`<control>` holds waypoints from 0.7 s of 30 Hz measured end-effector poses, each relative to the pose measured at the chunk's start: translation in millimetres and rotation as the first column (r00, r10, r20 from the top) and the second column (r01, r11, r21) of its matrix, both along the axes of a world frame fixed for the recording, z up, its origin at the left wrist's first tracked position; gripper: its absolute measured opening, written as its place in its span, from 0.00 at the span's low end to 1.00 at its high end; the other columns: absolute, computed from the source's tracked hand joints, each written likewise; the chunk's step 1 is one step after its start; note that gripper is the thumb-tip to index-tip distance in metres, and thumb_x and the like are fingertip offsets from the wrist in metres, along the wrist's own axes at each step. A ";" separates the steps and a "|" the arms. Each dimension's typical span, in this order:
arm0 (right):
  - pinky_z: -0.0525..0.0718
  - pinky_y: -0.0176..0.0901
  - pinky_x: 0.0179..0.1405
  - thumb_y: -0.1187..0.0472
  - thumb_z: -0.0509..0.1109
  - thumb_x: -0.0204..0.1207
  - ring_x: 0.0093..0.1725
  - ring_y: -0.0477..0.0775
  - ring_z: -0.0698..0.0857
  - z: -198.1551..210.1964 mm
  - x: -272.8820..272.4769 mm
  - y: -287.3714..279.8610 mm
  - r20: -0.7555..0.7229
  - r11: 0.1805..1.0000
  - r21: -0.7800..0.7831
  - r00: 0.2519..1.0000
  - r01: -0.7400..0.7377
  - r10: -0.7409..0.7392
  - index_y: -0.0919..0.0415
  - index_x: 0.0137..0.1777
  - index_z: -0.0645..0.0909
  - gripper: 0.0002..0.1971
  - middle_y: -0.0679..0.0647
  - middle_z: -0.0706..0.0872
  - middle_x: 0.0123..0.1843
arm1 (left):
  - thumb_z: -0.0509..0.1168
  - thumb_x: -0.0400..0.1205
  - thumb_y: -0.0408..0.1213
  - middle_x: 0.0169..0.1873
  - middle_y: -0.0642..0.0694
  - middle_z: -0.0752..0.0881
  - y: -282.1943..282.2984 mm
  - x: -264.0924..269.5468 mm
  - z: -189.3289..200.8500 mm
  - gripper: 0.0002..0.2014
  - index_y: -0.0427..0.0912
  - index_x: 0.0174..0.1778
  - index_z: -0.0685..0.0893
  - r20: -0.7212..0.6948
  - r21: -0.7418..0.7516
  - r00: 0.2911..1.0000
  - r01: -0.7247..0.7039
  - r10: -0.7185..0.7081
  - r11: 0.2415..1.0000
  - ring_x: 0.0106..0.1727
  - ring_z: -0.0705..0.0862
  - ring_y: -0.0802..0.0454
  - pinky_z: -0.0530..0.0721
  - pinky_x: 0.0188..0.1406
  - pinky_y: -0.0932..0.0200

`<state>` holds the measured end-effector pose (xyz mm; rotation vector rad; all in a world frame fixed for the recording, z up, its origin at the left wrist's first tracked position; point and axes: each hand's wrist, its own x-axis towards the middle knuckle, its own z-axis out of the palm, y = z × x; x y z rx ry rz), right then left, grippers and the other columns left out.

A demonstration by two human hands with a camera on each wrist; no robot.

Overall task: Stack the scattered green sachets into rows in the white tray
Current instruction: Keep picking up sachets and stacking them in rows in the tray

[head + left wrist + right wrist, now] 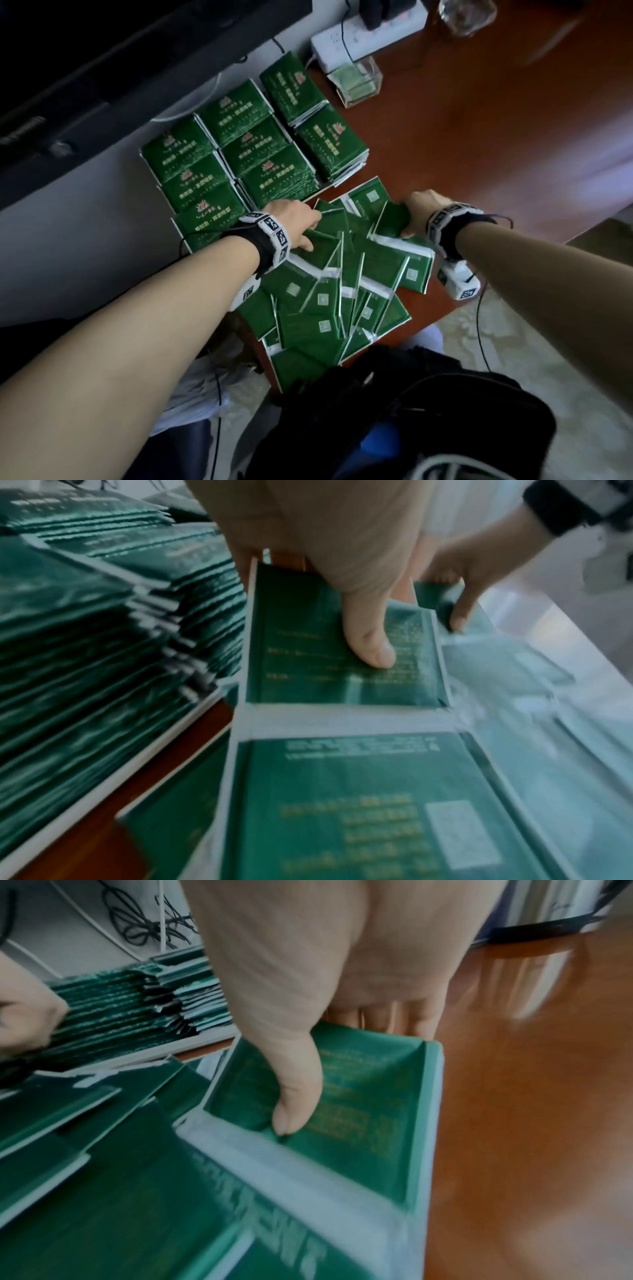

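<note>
**A:** How far along are you?

**B:** A good way, but not finished. Your stacked sachets (255, 150) stand in neat rows, logo side up, on the far left of the bench (479, 137). I count about eight stacks in three rows. The white tray (205, 1042) shows only as a pale edge under them.

**A:** And what's left?

**B:** The loose pile of sachets (342, 284) lies just in front of those stacks, overlapping every which way, most of them back side up. A few hang over the near edge of the bench. That's well over a dozen still to sort, I'd judge.

**A:** What are your hands doing?

**B:** Your left hand (294, 219) pinches one sachet (342, 656) at the pile's far edge, thumb on top. Your right hand (419, 209) has its grip pressed on another sachet (359, 1102) at the far right corner of the pile, thumb on its face, fingers behind.
</note>
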<state>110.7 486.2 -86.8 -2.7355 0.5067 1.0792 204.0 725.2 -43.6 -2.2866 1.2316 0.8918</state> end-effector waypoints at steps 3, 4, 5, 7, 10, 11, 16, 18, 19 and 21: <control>0.86 0.47 0.51 0.50 0.87 0.62 0.57 0.60 0.87 2.2 29.0 -30.0 -0.085 0.989 0.023 0.985 -0.146 0.148 0.63 0.65 0.82 0.33 0.59 0.89 0.56 | 0.72 0.77 0.58 0.48 0.47 0.82 -32.9 8.0 8.9 0.24 0.47 0.61 0.78 -0.032 -0.066 0.971 -0.238 0.236 0.969 0.45 0.80 0.45 0.78 0.39 0.56; 0.86 0.47 0.51 0.50 0.87 0.63 0.58 0.61 0.87 1.1 40.3 -43.1 -0.111 0.981 0.020 0.975 -0.192 0.193 0.65 0.66 0.81 0.34 0.60 0.88 0.58 | 0.72 0.77 0.58 0.47 0.46 0.82 -45.3 8.7 10.4 0.24 0.47 0.61 0.78 -0.041 -0.092 0.953 -0.304 0.301 0.948 0.43 0.78 0.46 0.76 0.38 0.57; 0.86 0.47 0.52 0.50 0.86 0.65 0.59 0.61 0.86 1.7 50.5 -56.9 -0.130 0.970 0.021 0.961 -0.242 0.243 0.66 0.66 0.80 0.33 0.60 0.88 0.59 | 0.72 0.77 0.57 0.47 0.46 0.82 -57.5 8.4 10.1 0.24 0.47 0.62 0.78 -0.049 -0.117 0.930 -0.368 0.365 0.922 0.42 0.77 0.46 0.75 0.38 0.57; 0.86 0.47 0.53 0.53 0.83 0.68 0.61 0.61 0.86 3.3 69.8 -85.1 -0.136 0.937 0.020 0.928 -0.347 0.347 0.68 0.67 0.79 0.30 0.61 0.87 0.61 | 0.72 0.78 0.55 0.45 0.47 0.81 -84.6 5.3 5.6 0.23 0.46 0.62 0.79 -0.082 -0.152 0.875 -0.485 0.478 0.861 0.42 0.76 0.47 0.73 0.38 0.58; 0.81 0.44 0.54 0.59 0.77 0.74 0.66 0.61 0.84 11.1 85.9 -124.8 -0.150 0.894 0.038 0.882 -0.446 0.447 0.66 0.70 0.78 0.25 0.62 0.84 0.67 | 0.72 0.79 0.54 0.50 0.45 0.83 -125.5 -5.9 -1.6 0.22 0.43 0.61 0.79 -0.141 -0.174 0.794 -0.608 0.592 0.774 0.46 0.79 0.46 0.73 0.41 0.58; 0.81 0.44 0.53 0.61 0.76 0.75 0.65 0.62 0.84 12.7 89.7 -138.1 -0.144 0.879 0.041 0.868 -0.475 0.476 0.65 0.69 0.78 0.24 0.62 0.84 0.66 | 0.71 0.79 0.54 0.49 0.45 0.82 -138.7 -9.4 -3.8 0.21 0.43 0.60 0.79 -0.144 -0.170 0.777 -0.629 0.612 0.759 0.45 0.79 0.46 0.73 0.40 0.57; 0.89 0.52 0.47 0.65 0.68 0.76 0.48 0.65 0.88 20.4 100.4 -189.5 -0.068 0.831 -0.011 0.829 -0.557 0.555 0.66 0.58 0.82 0.12 0.60 0.85 0.45 | 0.68 0.81 0.55 0.42 0.47 0.80 -192.6 -20.1 -9.4 0.15 0.49 0.50 0.73 -0.091 -0.184 0.714 -0.697 0.694 0.693 0.41 0.79 0.44 0.73 0.35 0.55; 0.90 0.54 0.46 0.65 0.65 0.76 0.43 0.64 0.86 23.8 99.3 -205.4 -0.016 0.843 -0.017 0.843 -0.538 0.538 0.65 0.56 0.81 0.11 0.58 0.81 0.40 | 0.67 0.81 0.54 0.42 0.46 0.81 -208.5 -23.4 -8.9 0.14 0.49 0.49 0.74 -0.049 -0.198 0.701 -0.705 0.712 0.681 0.41 0.80 0.43 0.75 0.35 0.54; 0.89 0.53 0.46 0.65 0.65 0.76 0.44 0.64 0.86 24.9 98.0 -211.8 0.003 0.845 -0.022 0.845 -0.535 0.535 0.64 0.57 0.82 0.11 0.59 0.82 0.42 | 0.67 0.81 0.53 0.42 0.46 0.82 -215.4 -25.5 -8.9 0.13 0.49 0.48 0.74 -0.026 -0.214 0.696 -0.705 0.717 0.676 0.41 0.80 0.43 0.75 0.35 0.54; 0.87 0.52 0.49 0.65 0.64 0.76 0.53 0.64 0.85 24.2 93.7 -223.6 0.024 0.830 -0.044 0.830 -0.556 0.557 0.61 0.62 0.83 0.15 0.59 0.84 0.51 | 0.67 0.82 0.52 0.45 0.47 0.83 -225.6 -33.2 -11.6 0.12 0.49 0.47 0.74 0.005 -0.258 0.688 -0.700 0.726 0.666 0.44 0.81 0.44 0.76 0.37 0.54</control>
